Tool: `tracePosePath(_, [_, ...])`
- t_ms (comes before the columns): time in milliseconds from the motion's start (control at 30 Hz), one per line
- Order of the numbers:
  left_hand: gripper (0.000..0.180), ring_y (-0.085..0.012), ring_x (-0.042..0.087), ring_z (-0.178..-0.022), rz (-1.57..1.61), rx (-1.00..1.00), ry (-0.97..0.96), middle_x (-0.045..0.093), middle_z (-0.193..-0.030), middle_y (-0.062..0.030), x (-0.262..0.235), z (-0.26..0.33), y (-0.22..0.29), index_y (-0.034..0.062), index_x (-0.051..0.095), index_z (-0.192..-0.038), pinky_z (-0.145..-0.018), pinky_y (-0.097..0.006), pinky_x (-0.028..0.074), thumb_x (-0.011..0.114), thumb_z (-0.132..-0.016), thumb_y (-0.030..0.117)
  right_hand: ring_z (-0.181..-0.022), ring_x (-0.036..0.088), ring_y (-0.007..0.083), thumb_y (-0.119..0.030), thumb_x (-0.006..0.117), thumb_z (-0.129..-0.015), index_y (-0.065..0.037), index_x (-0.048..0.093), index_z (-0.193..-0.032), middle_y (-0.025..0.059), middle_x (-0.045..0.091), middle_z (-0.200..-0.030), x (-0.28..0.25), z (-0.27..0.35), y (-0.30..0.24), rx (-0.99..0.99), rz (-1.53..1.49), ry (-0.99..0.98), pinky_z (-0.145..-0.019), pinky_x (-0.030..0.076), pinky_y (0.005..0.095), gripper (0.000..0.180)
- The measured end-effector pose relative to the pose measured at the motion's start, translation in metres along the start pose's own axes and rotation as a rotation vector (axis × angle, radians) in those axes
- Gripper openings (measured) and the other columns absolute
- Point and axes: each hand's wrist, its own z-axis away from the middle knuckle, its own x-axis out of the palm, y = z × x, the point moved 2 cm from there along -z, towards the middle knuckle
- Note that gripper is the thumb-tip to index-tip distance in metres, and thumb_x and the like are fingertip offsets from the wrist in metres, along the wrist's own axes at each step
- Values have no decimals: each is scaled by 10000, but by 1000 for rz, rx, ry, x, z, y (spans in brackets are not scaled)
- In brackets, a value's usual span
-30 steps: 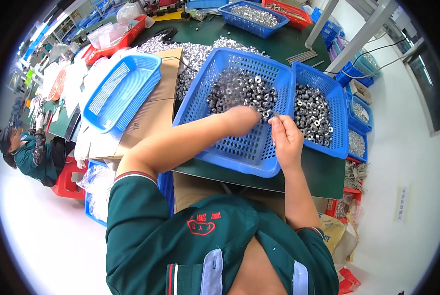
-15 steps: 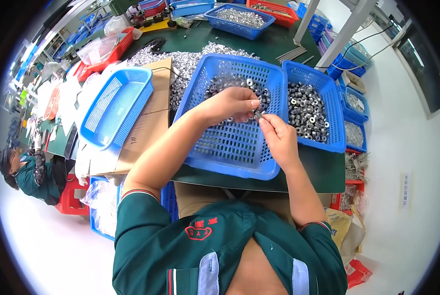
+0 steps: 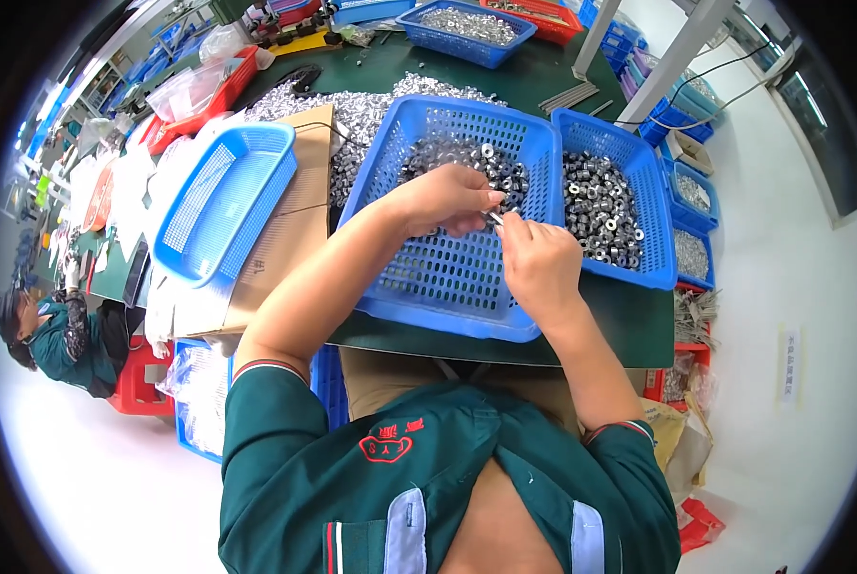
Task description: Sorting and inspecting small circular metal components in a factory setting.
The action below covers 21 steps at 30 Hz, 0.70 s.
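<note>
Blue plastic basket (image 3: 467, 287), perforated, tilted on the green table (image 3: 629, 320) directly before the person; its far half holds a heap of small silver metal nuts (image 3: 467, 163), its near half lies bare.

Left hand (image 3: 447, 199): over the middle of the basket, fingers curled and closed around a clutch of the nuts, thumb and forefinger tips meeting the right hand.

Right hand (image 3: 535, 260): just beside the left, over the basket's right half, fingertips pinched on a small metal piece (image 3: 495, 218) held between the two hands; its exact shape is too small to tell.

Second blue basket (image 3: 639, 206): touching the first on the right, loaded with darker, ring-shaped metal parts (image 3: 596, 210).

Empty-looking blue basket (image 3: 220, 196): to the left, resting on a flat cardboard box (image 3: 289, 239).

Loose heap of silver parts (image 3: 352, 120): on the table behind the box and the first basket.

Further blue basket (image 3: 467, 27) of metal parts: at the far table edge, next to a red tray (image 3: 543, 14).

Red crate with clear plastic bags (image 3: 199, 91): far left of the table.

Another person (image 3: 41, 335) in a green jacket: seated at the left rim, well apart.
</note>
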Motion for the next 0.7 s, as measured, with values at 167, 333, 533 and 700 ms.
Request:
tracePosePath(167, [237,-71,491,-529,-128,110,25,556,-647,-12,0,1,4,35,575,-801,-479,-204,388,620,-908,242,-535,588,287,-180,597,-872,-37,570,-762,125,576,-594,3,0,8,325,-291,-147,-489,429,383,182])
tracePosePath(333, [192,-91,566,-603,-97,250,25,593,-703,-35,1,-4,7,10,583,-894,-527,-215,438,597,-923,199,-500,534,142,-223,552,-923,-9,632,-823,69,574,-577,8,0,24,752,-852,-303,-484,402,312,250])
tracePosePath(533, [120,-216,612,-729,407,57,-12,606,-884,-113,-12,-24,-17,-6,574,-956,-659,-339,520,538,-886,85,-469,382,28,-208,513,-957,-24,594,-826,-42,431,-537,5,9,19,797,-965,-109,-437,303,198,240])
tracePosePath(700, [192,-321,646,-847,-1201,231,191,672,-902,-142,4,-38,-49,87,642,-965,-736,-419,500,617,-782,140,-476,377,23,-175,524,-952,-20,594,-832,-46,427,-543,9,13,20,661,-937,-89,-444,302,197,209])
